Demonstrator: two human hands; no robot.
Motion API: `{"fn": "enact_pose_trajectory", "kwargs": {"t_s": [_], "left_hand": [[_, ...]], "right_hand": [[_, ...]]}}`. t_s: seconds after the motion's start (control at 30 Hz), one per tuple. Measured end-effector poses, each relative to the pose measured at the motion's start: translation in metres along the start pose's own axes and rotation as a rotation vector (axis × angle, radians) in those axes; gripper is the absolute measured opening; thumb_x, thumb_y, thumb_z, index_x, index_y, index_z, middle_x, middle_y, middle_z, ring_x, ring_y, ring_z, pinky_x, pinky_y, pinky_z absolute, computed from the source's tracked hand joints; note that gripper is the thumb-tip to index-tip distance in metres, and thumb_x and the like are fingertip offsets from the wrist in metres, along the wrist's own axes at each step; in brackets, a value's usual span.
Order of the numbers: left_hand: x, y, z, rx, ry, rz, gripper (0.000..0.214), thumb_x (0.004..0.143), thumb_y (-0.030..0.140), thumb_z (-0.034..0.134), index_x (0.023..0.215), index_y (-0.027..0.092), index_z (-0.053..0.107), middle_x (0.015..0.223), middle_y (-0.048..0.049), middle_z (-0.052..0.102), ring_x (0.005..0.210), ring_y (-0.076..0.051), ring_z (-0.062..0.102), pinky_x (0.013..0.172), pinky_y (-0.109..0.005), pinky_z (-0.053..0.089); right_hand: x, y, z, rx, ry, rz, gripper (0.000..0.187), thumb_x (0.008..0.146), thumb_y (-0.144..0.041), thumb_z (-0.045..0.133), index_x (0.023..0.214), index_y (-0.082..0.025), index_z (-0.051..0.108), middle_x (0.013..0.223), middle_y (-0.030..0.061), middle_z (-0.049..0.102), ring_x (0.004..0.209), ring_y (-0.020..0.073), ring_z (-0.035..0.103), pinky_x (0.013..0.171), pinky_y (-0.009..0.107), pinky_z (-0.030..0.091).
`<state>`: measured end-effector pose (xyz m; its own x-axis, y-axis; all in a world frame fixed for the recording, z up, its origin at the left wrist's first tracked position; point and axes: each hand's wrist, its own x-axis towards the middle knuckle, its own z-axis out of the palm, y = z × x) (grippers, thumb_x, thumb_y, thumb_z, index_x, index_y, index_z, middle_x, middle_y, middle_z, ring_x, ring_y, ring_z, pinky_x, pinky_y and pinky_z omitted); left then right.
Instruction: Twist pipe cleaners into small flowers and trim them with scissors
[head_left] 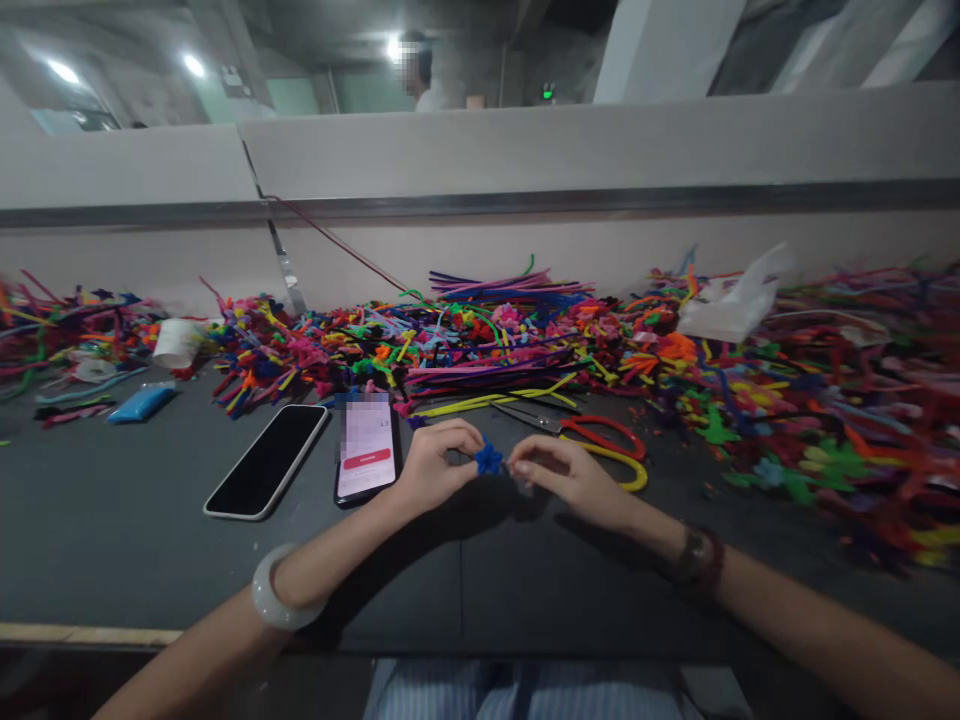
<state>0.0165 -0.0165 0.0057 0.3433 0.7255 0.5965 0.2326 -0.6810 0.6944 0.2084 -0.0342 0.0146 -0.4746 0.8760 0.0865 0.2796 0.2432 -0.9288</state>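
Between thumb and fingers, my left hand (pixel 439 465) pinches a small blue pipe-cleaner flower (pixel 489 459), held above the dark table. Close by on the right, my right hand (pixel 570 478) is closed at the fingertips, apart from the flower by a small gap. Something small, pale and see-through shows at those fingertips, too blurred to name. Scissors (pixel 604 440) with one red and one yellow handle lie just behind my right hand, blades pointing left. A phone with a lit screen (pixel 367 455) lies left of my left hand.
A dark-screened phone (pixel 266 462), a blue packet (pixel 142 402) and a white cup (pixel 175 343) are on the left. Heaps of coloured pipe cleaners (pixel 495 335) line the low wall (pixel 525 150). A white plastic bag (pixel 731 305) sits on the right heap. Beyond the wall is a person (pixel 427 80).
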Motion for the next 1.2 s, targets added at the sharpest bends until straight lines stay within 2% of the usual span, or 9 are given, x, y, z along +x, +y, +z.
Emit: {"fn": "enact_pose_trajectory", "kwargs": {"t_s": [0.17,0.37,0.47,0.57,0.7,0.83,0.93,1.2], "left_hand": [[0.000,-0.001,-0.002,0.045,-0.016,0.006,0.012,0.067,0.014,0.059,0.055,0.014,0.054,0.067,-0.0043,0.059,0.063,-0.012,0.056,0.058,-0.021,0.042],[-0.001,-0.003,0.001,0.096,-0.128,0.036,0.012,0.070,0.015,0.055,0.058,0.014,0.055,0.068,-0.0047,0.059,0.063,-0.011,0.054,0.059,-0.021,0.042],[-0.002,-0.003,0.002,0.111,-0.143,0.058,0.012,0.070,0.014,0.054,0.058,0.014,0.056,0.067,-0.0044,0.058,0.063,-0.011,0.053,0.059,-0.021,0.042],[-0.001,0.000,0.000,0.077,-0.149,0.054,0.005,0.068,0.017,0.057,0.070,0.013,0.060,0.074,-0.0047,0.058,0.065,-0.011,0.054,0.061,-0.021,0.043],[-0.001,0.006,-0.004,-0.037,-0.210,-0.083,0.038,0.062,0.022,0.064,0.098,0.013,0.057,0.082,-0.0051,0.058,0.069,-0.012,0.054,0.064,-0.022,0.045],[-0.002,0.005,-0.001,-0.245,-0.218,-0.334,0.024,0.070,0.026,0.058,0.088,0.010,0.059,0.072,-0.0043,0.061,0.065,-0.012,0.057,0.062,-0.022,0.046],[-0.002,0.002,0.003,-0.400,-0.177,-0.461,0.025,0.069,0.029,0.060,0.083,0.009,0.061,0.073,-0.0057,0.064,0.066,-0.014,0.060,0.066,-0.025,0.048],[0.000,-0.002,0.006,-0.402,-0.151,-0.528,0.024,0.065,0.028,0.064,0.078,0.008,0.066,0.070,-0.0065,0.067,0.063,-0.014,0.061,0.064,-0.023,0.048]], "right_hand": [[0.009,0.004,0.015,0.100,0.084,-0.080,0.018,0.075,-0.034,0.055,0.079,-0.017,0.052,0.073,-0.0009,0.052,0.068,0.0110,0.050,0.064,0.023,0.042],[0.004,0.006,0.015,-0.008,0.073,-0.129,0.016,0.078,-0.031,0.052,0.080,-0.016,0.053,0.072,-0.0006,0.051,0.067,0.0110,0.048,0.063,0.022,0.040],[0.003,0.005,0.016,-0.066,0.109,-0.141,0.017,0.080,-0.030,0.048,0.076,-0.015,0.055,0.068,-0.0007,0.052,0.064,0.0108,0.047,0.060,0.022,0.038],[0.004,0.007,0.016,-0.119,0.151,-0.168,0.016,0.080,-0.027,0.049,0.074,-0.015,0.057,0.067,0.0002,0.054,0.064,0.0114,0.048,0.060,0.022,0.039],[0.005,0.010,0.015,-0.127,0.232,-0.187,0.014,0.079,-0.026,0.050,0.075,-0.015,0.057,0.071,0.0020,0.057,0.067,0.0128,0.051,0.063,0.023,0.041],[0.005,0.013,0.014,-0.116,0.245,-0.173,0.014,0.079,-0.027,0.049,0.077,-0.015,0.058,0.071,0.0021,0.058,0.066,0.0126,0.052,0.062,0.023,0.042],[0.005,0.015,0.015,-0.123,0.216,-0.148,0.015,0.080,-0.027,0.048,0.077,-0.016,0.057,0.069,0.0012,0.057,0.062,0.0112,0.051,0.057,0.021,0.041],[0.006,0.016,0.014,-0.187,0.141,-0.129,0.016,0.081,-0.025,0.045,0.077,-0.016,0.058,0.067,0.0005,0.056,0.060,0.0104,0.050,0.053,0.020,0.038]]}}
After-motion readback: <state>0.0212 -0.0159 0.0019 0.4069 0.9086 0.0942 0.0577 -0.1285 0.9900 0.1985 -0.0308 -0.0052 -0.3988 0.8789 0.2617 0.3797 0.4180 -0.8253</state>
